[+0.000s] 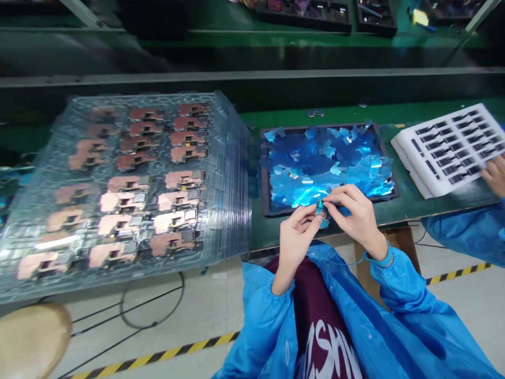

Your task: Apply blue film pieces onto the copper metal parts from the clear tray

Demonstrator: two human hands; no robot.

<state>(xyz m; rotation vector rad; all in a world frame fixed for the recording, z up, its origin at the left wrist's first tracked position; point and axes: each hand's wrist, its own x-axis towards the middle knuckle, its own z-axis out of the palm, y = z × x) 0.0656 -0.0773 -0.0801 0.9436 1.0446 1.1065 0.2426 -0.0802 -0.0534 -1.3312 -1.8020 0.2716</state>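
A long green bench (410, 208) runs across in front of the seated person, and most of its left side is taken by a tall stack of clear plastic trays (232, 173), the top one filled row on row with copper-coloured parts (126, 184), only a slot or two looking bare. Beside it, to the right, lies a dark tray (263, 179) heaped with blue film scraps (327, 163), a few more strewn on the bench behind it. Further right a white foam sheet (410, 152) carries rows of small black pieces, with a co-worker's hand (496, 175) resting at its edge. Over the near rim of the dark tray, the left hand (295, 234) and right hand (355, 210) meet, fingertips of both pinched on a small part (321, 209) bearing a bit of blue film. Judging by the heap, many films are already off; judging by the full top tray, plenty of parts remain.
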